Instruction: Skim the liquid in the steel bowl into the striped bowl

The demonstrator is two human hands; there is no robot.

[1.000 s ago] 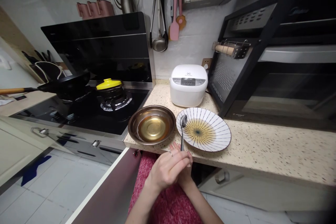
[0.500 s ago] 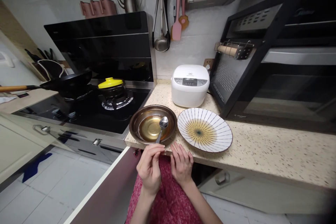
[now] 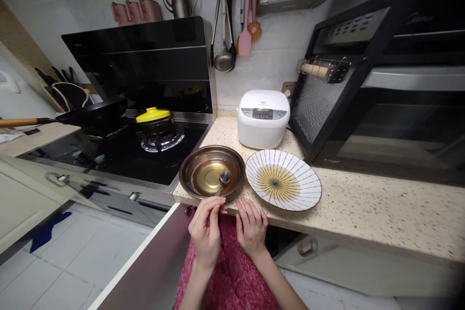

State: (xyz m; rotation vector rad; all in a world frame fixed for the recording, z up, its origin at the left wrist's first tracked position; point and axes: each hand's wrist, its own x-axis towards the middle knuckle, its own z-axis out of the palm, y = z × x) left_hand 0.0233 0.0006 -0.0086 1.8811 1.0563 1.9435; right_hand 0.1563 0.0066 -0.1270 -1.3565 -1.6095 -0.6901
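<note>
My left hand (image 3: 204,230) is closed on the handle of a metal spoon (image 3: 224,177). The spoon's head sits low over the right part of a round metal dish (image 3: 186,167), close to the golden liquid in it; whether it touches the liquid I cannot tell. At the counter's front edge my right hand (image 3: 251,225) rests with its fingers stretched out, holding nothing. Just beyond that hand lies a white plate (image 3: 308,186) with dark radiating lines and a thin pool of yellowish liquid in its middle.
Behind the plate stands a white rice cooker (image 3: 264,123). A black oven (image 3: 407,126) is on the right. To the left, the gas stove (image 3: 138,155) bears a pot with a yellow lid (image 3: 152,115) and a black wok (image 3: 98,115). An open cabinet door (image 3: 152,256) juts out at lower left.
The spoon's head has dropped lower and nearer the liquid in the metal dish. My left hand has shifted slightly left; my right hand stays in place.
</note>
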